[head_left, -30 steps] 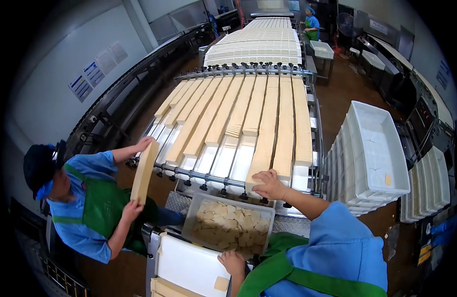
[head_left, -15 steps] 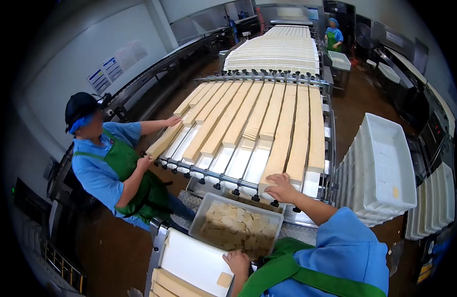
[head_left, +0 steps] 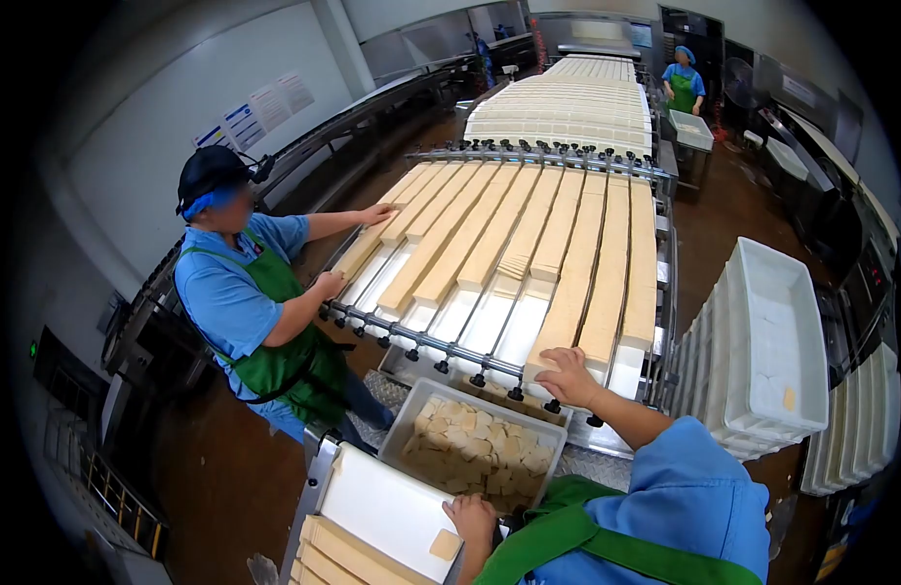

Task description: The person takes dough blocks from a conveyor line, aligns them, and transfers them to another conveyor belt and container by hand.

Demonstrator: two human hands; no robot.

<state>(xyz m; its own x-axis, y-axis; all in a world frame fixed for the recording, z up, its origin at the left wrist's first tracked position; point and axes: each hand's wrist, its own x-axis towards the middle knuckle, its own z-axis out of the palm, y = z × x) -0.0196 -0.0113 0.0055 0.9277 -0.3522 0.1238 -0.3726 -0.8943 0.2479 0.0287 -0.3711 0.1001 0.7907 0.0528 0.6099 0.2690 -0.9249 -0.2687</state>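
Pale tan, long and boxy, with the near end right under the right hand [head_left: 566,377]: a long stack of thin slices [head_left: 571,304], flat on the white rack [head_left: 450,317]. Right fingers spread wide over the top and front of that end, touching it. More long tan stacks [head_left: 504,224] side by side on both sides, with thin metal rods between some of them. At the near edge of the rack, a shiny metal bar [head_left: 433,343] with black knobs. Just below, a whitish bin [head_left: 396,432] with lots of flat broken bits [head_left: 470,439] inside. Closer in, the left hand [head_left: 472,519] at the edge of a white board [head_left: 387,497], fingers near each other; hard to tell if holding on. Right beside that hand, one small tan square [head_left: 445,544] flat on the board, and tan strips [head_left: 343,554] at the bottom. Over to the left, a co-worker [head_left: 255,312] in a blue shirt and green apron, both hands on a tan stack [head_left: 365,250] at the side of the rack. To the right, a tall pile of white crates [head_left: 748,370]. Far back, another person [head_left: 683,86] by a white tray [head_left: 691,130].
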